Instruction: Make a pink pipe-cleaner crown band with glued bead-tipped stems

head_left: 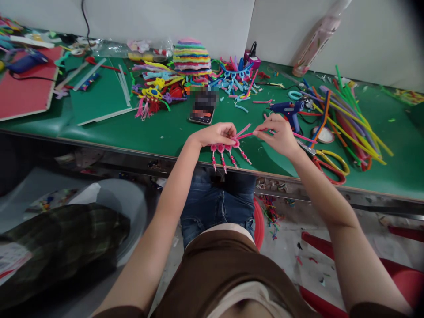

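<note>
My left hand [221, 134] is closed on a pink pipe-cleaner craft [221, 147] just above the table's front edge. Round pink loops run along the craft, and several strands strung with pink and white beads [234, 161] hang below it. From its right end stretch pink pipe cleaners [244, 134]. My right hand [276, 134] pinches one of these between thumb and fingers, to the right of the left hand. Part of the craft is hidden behind the left fingers. Close to the right hand lie scissors [326, 164] with yellow and red handles.
A phone [202, 106] lies behind the left hand. Past the right hand are a blue glue gun [289, 109] and a bundle of coloured pipe cleaners [356, 119]. A striped hat-like piece [192, 57], loose pipe-cleaner pieces and a bottle [316, 42] line the back of the green table [132, 136].
</note>
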### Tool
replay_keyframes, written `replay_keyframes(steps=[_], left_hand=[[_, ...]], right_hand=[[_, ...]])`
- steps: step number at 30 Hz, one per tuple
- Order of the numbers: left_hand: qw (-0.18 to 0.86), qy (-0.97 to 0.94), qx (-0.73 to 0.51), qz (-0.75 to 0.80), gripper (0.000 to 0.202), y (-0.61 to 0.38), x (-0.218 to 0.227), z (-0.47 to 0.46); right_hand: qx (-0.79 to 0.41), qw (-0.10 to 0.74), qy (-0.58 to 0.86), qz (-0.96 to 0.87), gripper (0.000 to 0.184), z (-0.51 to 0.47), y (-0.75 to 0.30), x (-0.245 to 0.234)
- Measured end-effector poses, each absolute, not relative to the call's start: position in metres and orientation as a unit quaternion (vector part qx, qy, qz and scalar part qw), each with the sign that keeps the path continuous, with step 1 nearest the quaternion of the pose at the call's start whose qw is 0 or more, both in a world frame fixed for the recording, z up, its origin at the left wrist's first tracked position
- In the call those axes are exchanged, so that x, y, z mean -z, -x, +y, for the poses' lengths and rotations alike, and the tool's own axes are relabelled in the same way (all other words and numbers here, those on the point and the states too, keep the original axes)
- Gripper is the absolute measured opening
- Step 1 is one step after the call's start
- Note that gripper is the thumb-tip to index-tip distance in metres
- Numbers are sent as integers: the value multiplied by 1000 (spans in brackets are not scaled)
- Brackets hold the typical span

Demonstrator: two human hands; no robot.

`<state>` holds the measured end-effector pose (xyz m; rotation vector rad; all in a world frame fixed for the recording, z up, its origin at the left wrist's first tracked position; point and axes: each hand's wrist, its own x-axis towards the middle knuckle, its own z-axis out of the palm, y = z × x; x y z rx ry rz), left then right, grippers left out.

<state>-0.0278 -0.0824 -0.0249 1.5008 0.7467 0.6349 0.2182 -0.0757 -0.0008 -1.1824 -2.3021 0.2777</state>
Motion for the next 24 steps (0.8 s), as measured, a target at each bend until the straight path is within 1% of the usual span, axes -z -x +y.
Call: replay_keyframes(steps=[8,18,24], left_hand=[[633,-648,-275,322,26,27,22,-84],[625,-653,-283,321,27,27,24,-83],[625,-654,-279,321,27,27,22,-84]], right_hand=[[-112,271,447,-845,34,-78,-214,1],[-140,283,440,-841,29,-75,-211,5],[-140,279,444,-840,30,-73,-211,8]])
